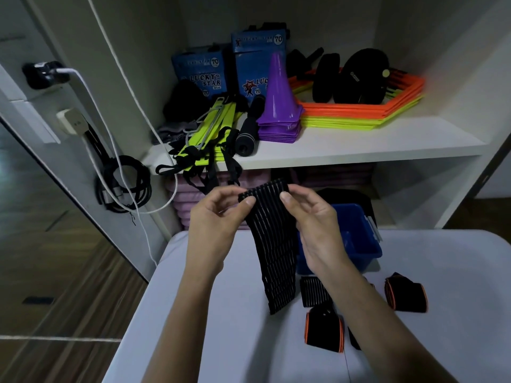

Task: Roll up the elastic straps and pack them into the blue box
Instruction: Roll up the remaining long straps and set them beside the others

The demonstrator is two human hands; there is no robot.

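Note:
I hold a black ribbed elastic strap (pixel 272 244) up over the white table (pixel 221 313); it hangs down with its lower end near the tabletop. My left hand (pixel 215 219) pinches its top left corner and my right hand (pixel 312 219) pinches its top right corner. The blue box (pixel 356 239) stands on the table behind my right hand, partly hidden by it. Several other straps lie on the table: a black ribbed one (pixel 313 291), and two black ones with orange edges (pixel 325 331) (pixel 406 295).
A white shelf (pixel 359 145) behind the table carries purple cones (pixel 279 106), orange and yellow hexagon rings (pixel 359 111), blue packets (pixel 199 73) and a yellow agility ladder (pixel 210 134). Cables (pixel 121 183) hang at the left wall. Wooden floor lies left of the table.

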